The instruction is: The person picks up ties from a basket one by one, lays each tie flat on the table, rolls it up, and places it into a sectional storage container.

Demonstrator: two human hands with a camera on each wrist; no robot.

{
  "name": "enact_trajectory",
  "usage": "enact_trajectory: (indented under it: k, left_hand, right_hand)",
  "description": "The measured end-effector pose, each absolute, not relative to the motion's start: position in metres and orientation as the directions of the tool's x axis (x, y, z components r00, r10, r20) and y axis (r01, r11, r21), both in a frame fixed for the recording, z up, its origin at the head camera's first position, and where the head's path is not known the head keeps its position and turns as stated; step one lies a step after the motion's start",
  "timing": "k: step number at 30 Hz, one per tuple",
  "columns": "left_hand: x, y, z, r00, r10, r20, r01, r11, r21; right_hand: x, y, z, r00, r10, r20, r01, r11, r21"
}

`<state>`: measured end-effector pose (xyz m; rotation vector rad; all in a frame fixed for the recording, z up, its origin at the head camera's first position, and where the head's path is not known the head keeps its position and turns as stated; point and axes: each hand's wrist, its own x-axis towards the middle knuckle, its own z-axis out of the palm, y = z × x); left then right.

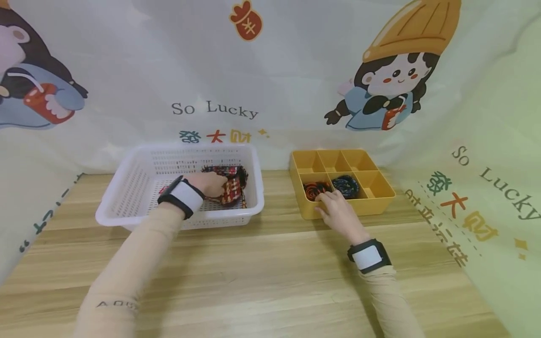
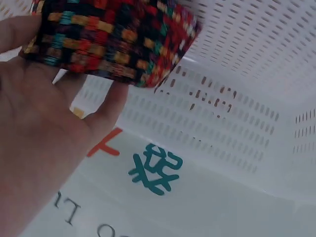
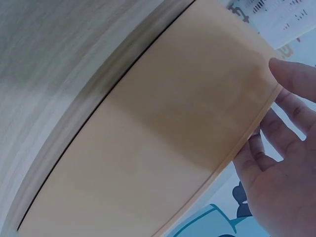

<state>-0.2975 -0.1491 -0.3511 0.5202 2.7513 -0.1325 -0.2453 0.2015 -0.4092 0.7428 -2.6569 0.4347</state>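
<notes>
Cloth [image 1: 231, 191], one, woven in checks of red, black, yellow and teal, with a fringed edge; located within the right end of the basket [image 1: 127, 221], and gripped between the thumb and fingers of the left hand [image 1: 209, 183], by which its near part is partly covered. Basket: white, perforated, set on the table; a small red patch [image 1: 163, 189] is shown inside near the left wrist, too little seen to be identified. Box [image 1: 367, 206], yellow, divided into six compartments in two rows of three, placed to the right of the basket and apart from it. Its front wall is held at the rim by the right hand [image 1: 341, 217], the thumb being laid on the outer face and the fingers bent over into the front left compartment. In that compartment a red roll [image 1: 313, 190], marked with black, is contained; whether it is touched cannot be told. In the front middle compartment a dark blue roll [image 1: 345, 186] is contained. Black bands with pale panels are worn at both wrists, over beige sleeves. Table [image 1: 262, 277]: wood-grained. Backdrop [image 1: 287, 56]: white, printed with lettering and cartoon figures.
</notes>
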Motion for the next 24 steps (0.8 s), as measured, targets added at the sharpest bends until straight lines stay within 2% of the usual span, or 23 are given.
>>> enact_trajectory:
  k: [3, 6, 9, 12, 18, 21, 24]
  left_hand:
    - [-0.338, -0.173, -0.382, -0.863, 0.480, -0.159, 0.478, 0.877, 0.054]
    - [-0.342, -0.184, -0.380, -0.847, 0.529, -0.060, 0.513, 0.841, 0.171]
    - [-0.305, -0.177, -0.336, -0.849, 0.524, -0.068, 0.467, 0.805, 0.367]
    - [-0.269, -0.168, -0.297, -0.850, 0.525, -0.034, 0.451, 0.761, 0.466]
    - [-0.225, -0.136, -0.263, -0.840, 0.537, 0.080, 0.500, 0.708, 0.499]
    - [-0.201, -0.115, -0.258, -0.783, 0.608, 0.133, 0.582, 0.640, 0.502]
    - [-0.178, -0.096, -0.258, -0.712, 0.669, 0.213, 0.667, 0.550, 0.503]
  right_hand:
    - [-0.245, 0.202, -0.407, -0.815, -0.431, 0.388, -0.535, 0.816, -0.217]
    - [-0.244, 0.200, -0.404, -0.830, -0.423, 0.364, -0.522, 0.819, -0.238]
    - [-0.240, 0.195, -0.401, -0.836, -0.412, 0.362, -0.513, 0.820, -0.253]
    - [-0.234, 0.184, -0.393, -0.821, -0.414, 0.392, -0.537, 0.793, -0.288]
    - [-0.217, 0.143, -0.365, -0.768, -0.480, 0.424, -0.640, 0.583, -0.500]
    - [-0.209, 0.120, -0.358, -0.742, -0.525, 0.417, -0.659, 0.458, -0.596]
    - [-0.206, 0.102, -0.360, -0.708, -0.549, 0.444, -0.684, 0.377, -0.625]
